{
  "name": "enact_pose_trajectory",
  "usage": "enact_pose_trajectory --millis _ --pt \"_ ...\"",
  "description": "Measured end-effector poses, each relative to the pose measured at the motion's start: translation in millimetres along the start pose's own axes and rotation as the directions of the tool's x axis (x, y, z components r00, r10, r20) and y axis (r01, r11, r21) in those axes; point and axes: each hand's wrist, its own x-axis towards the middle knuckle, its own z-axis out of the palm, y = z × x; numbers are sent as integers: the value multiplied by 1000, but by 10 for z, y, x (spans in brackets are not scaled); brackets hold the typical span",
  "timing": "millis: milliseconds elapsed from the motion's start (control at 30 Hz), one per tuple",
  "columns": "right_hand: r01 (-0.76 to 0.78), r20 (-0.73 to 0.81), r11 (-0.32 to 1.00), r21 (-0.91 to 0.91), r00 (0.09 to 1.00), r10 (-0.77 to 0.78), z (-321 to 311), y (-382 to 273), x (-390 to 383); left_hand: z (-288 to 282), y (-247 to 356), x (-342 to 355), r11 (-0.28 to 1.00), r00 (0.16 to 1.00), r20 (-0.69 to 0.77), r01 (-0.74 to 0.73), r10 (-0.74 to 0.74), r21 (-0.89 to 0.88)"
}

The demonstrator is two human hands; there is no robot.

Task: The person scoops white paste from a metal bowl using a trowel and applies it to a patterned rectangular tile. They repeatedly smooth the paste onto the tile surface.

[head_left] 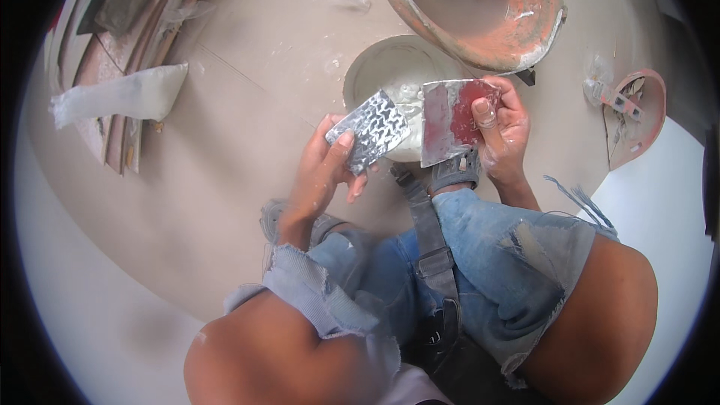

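Note:
My left hand (319, 169) is closed on a flat silvery plate (371, 129) with a wavy, mottled pattern, tilted over the left side of a round pale bucket (361, 79). In my right hand (506, 131), thumb on the face, is a thin square reddish plate (444, 129) smeared with whitish-grey paste. It stands near the bucket's right side, a small gap apart from the silvery one. White paste (409, 97) shows inside the bucket, partly hidden behind both plates. Whether either plate is a filling-knife blade, I cannot tell.
A larger orange tub (536, 19) crusted with plaster leans beyond the bucket. Long boards (112, 131) lie at the left with a translucent plastic bag (124, 96) across them. A pink half-round container (645, 116) with debris sits at the right. My feet flank the bucket's near side.

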Motion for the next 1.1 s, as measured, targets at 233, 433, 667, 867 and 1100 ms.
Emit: enact_pose_trajectory --millis 233,433,667,867,1100 --pt "-259 131 925 278 964 231 91 250 -79 -85 68 -69 992 984 166 47 -66 118" --pt "-388 134 868 310 922 364 323 246 30 -146 32 -67 990 936 328 107 -130 89" --pt "-386 300 902 193 898 321 65 403 77 -122 -151 -19 993 964 265 44 -13 -112" --pt "-321 325 947 29 899 294 -154 337 42 -143 -52 17 970 977 187 -62 107 -234" --pt "517 100 800 -305 853 -513 -132 -73 17 -45 134 -32 989 993 25 -109 112 -104"
